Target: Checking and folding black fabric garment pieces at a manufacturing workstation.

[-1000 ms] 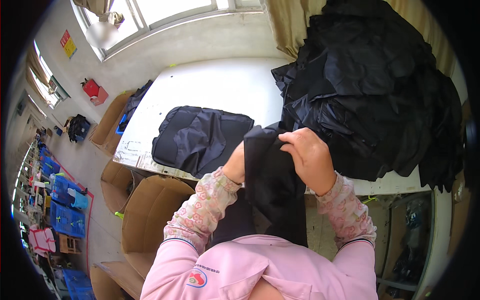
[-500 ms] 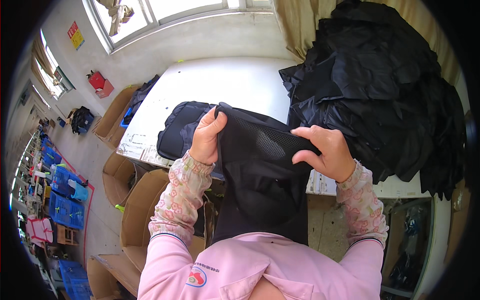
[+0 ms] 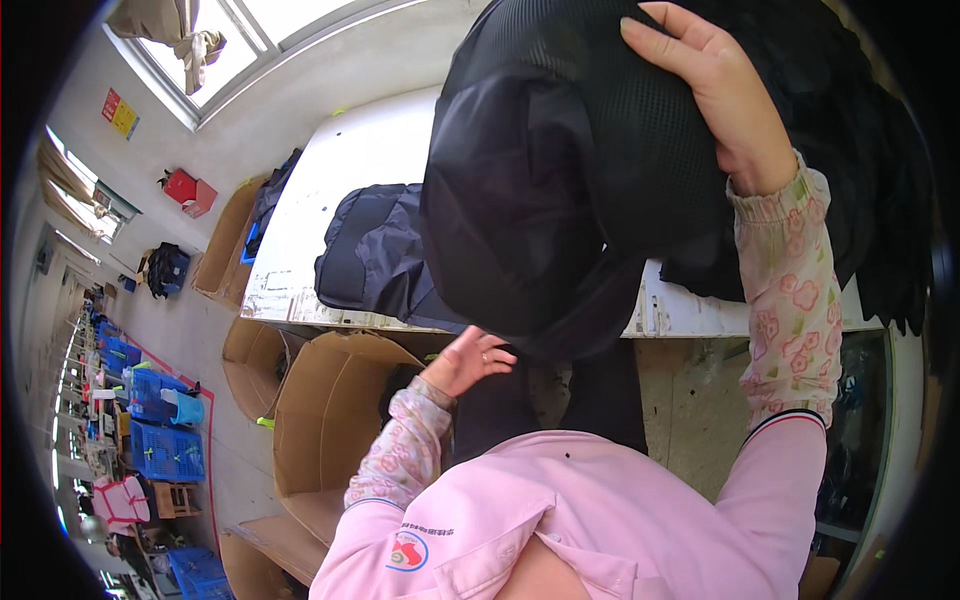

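A large black fabric piece with a mesh panel (image 3: 520,190) hangs close in front of me, above the table's front edge. My right hand (image 3: 715,85) grips its upper right part, thumb pressed on the mesh; some of the fingertips are hidden in the fabric. Below its lower left side is my left hand (image 3: 468,362), with fingers apart and nothing in them. Whether those fingertips brush the cloth I cannot tell. On the white table (image 3: 375,150), just left of the raised piece, lies another black sewn panel (image 3: 370,250).
A tall heap of black fabric pieces (image 3: 860,170) covers the right side of the table. Open cardboard boxes (image 3: 335,430) stand at the table's left and below it. Farther left on the floor are several blue crates (image 3: 165,450).
The black mesh piece has swung up and nearer to me, raised by my right hand. My left hand has let go of it and dropped lower.
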The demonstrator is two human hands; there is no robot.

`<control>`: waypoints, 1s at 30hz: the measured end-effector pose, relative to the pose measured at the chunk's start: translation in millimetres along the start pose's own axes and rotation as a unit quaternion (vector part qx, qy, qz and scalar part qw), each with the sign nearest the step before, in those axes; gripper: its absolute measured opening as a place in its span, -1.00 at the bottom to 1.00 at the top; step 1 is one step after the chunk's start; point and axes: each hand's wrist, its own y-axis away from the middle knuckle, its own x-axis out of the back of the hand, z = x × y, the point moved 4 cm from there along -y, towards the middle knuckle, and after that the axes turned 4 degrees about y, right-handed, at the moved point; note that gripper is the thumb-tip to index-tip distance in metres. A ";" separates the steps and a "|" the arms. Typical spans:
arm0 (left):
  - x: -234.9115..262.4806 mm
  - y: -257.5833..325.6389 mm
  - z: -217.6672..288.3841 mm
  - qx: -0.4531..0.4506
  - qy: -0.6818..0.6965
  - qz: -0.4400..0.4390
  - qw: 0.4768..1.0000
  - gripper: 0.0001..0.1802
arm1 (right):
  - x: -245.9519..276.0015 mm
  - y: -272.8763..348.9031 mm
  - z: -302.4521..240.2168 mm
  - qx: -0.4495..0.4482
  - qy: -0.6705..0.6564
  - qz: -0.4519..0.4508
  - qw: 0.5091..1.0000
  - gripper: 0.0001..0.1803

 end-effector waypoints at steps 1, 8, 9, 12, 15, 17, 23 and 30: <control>-23.6 -9.4 -11.6 0.014 0.018 0.002 1.000 0.19 | -1.0 3.8 -3.1 -0.035 -0.028 0.051 0.998 -0.82; -57.6 -78.2 0.5 -0.121 0.244 0.061 0.960 -0.27 | -20.1 4.5 37.6 0.005 -0.143 -0.043 0.989 -0.77; -65.3 -83.7 11.9 -0.135 0.220 0.068 0.964 -0.38 | -28.4 10.1 48.6 -0.022 -0.106 -0.028 0.994 -0.75; -107.5 -98.2 46.7 -0.169 0.209 0.086 0.959 -0.52 | -36.6 22.1 129.7 -0.001 0.098 -0.025 0.995 -0.66; -119.5 -94.5 86.4 -0.221 0.260 -0.149 0.928 -0.43 | -14.7 52.3 261.6 -0.064 0.331 -0.054 0.940 -0.56; -107.7 -67.5 124.8 -0.284 0.202 -0.192 0.917 -0.31 | 19.6 83.8 319.4 -0.111 0.410 -0.027 0.905 -0.58; 22.3 21.2 186.2 -0.185 -0.101 0.195 0.958 -0.47 | 91.1 68.2 229.4 -0.214 0.062 0.020 0.975 -0.75; 82.2 -18.3 151.5 -0.156 -0.071 0.324 0.930 -0.73 | -14.5 26.3 38.6 -0.093 -0.188 -0.143 0.967 -0.66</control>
